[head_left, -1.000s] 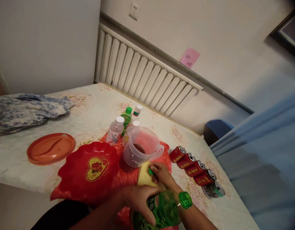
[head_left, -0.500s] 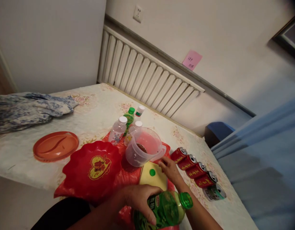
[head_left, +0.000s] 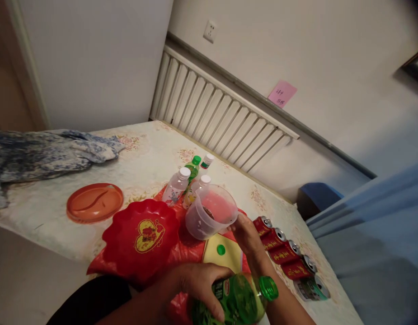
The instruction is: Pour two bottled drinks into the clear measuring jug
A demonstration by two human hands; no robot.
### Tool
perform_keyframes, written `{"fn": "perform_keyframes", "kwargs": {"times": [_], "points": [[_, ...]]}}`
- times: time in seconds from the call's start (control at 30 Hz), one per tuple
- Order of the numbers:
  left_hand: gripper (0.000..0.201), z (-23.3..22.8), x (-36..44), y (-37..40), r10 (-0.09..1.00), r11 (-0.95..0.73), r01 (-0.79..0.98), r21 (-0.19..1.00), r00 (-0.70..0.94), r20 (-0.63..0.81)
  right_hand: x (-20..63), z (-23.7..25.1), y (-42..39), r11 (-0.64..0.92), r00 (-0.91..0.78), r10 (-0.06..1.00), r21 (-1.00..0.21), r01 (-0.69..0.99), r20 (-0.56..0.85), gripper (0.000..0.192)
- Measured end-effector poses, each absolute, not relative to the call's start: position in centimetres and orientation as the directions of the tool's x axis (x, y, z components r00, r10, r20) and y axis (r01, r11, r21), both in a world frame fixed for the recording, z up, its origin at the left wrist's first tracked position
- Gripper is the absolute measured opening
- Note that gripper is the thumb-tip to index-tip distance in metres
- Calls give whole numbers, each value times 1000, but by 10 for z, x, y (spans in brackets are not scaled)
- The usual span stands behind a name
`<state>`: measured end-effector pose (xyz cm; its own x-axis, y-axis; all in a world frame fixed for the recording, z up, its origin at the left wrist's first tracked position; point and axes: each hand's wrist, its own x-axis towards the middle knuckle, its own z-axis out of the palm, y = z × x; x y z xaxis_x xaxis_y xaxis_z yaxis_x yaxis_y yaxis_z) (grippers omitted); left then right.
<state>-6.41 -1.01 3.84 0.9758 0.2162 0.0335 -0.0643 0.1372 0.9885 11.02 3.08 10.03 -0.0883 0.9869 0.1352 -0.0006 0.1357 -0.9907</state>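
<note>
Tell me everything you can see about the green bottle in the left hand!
The green bottle looks like shiny, see-through plastic. It has a darker green label with pale writing and a small red-and-white logo. Its neck is green too, has no cap on, and points to the right of the picture, in front of the right forearm. The left hand grips its body. Its bottom runs off the picture's lower edge, and I can't tell how full it is.
</note>
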Motion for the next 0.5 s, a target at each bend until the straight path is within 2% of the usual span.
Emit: {"fn": "perform_keyframes", "kwargs": {"times": [0.3,0.5], "points": [[76,41,-70,-6,207,51,-104,993,974,91,93,121,29,122,-4,993,-993,-11,122,42],[79,39,-69,-5,195,5,-29,1000,980,27,95,153,24,168,102,982,-981,-102,158,43]]}}
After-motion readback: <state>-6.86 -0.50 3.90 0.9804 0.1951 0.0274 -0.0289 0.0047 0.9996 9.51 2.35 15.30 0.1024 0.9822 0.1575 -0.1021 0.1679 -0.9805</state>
